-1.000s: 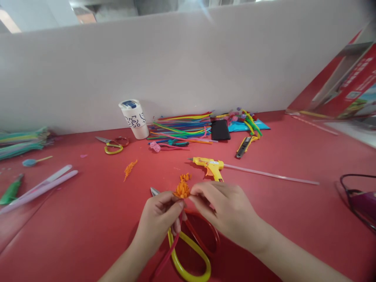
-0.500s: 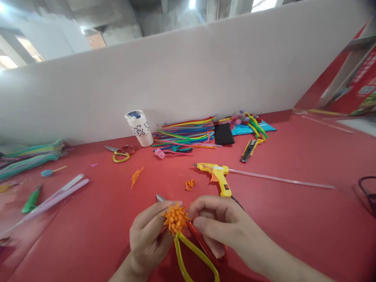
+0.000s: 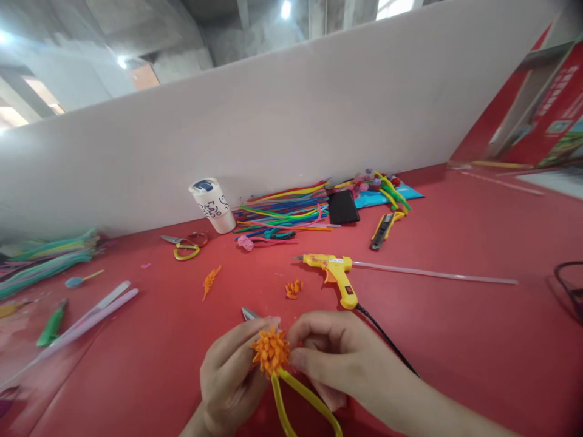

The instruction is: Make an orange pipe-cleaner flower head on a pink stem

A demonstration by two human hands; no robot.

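My left hand [image 3: 234, 373] is closed round an orange spiky flower [image 3: 271, 352], which looks made of pipe-cleaner pieces and faces up toward me. At the flower's right edge, the thumb and bent forefinger of my right hand [image 3: 334, 352] pinch its outer points. Beneath both hands lies a pair of scissors [image 3: 308, 397]; a yellow handle loop and a blade tip show, and the rest is covered. Just beyond my hands is a small pile of orange bits [image 3: 294, 289]. Farther left lies an orange fuzzy twist [image 3: 211, 282].
A yellow glue gun [image 3: 337, 273] with a long glue stick [image 3: 432, 275] lies beyond my right hand. Behind are a box cutter [image 3: 383, 230], black flat case [image 3: 344, 207], pipe cleaners [image 3: 282, 209], white cup [image 3: 213, 205] and more scissors [image 3: 184, 246]. Tweezers [image 3: 86, 321] lie left.
The flower has tilted slightly and sits a little lower in view. My right fingers have come in closer against its edge, and the red scissor handle is now hidden. The view has shifted slightly.
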